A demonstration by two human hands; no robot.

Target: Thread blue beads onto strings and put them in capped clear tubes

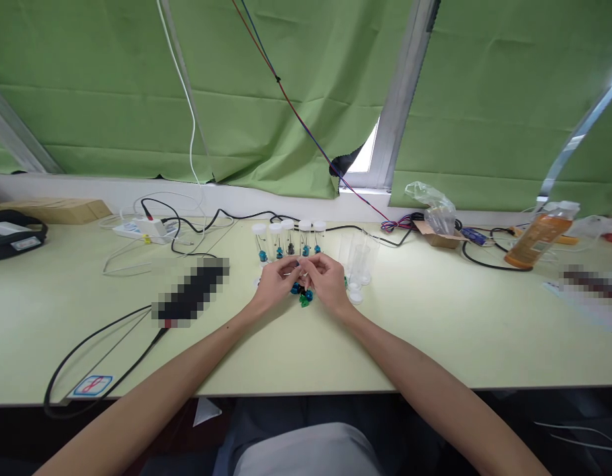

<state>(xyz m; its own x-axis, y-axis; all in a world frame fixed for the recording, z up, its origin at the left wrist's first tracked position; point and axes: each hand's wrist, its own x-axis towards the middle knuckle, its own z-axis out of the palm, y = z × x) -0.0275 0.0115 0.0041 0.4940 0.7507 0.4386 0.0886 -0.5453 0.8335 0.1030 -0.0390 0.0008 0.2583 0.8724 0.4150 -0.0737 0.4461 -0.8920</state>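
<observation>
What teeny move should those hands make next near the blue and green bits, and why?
Perhaps lift the left hand and right hand slightly, together. They meet at a small dark thing, too small to name, and loose blue and green pieces lie on the table just below, partly hidden. A little height might give a clearer view and avoid nudging them.
</observation>
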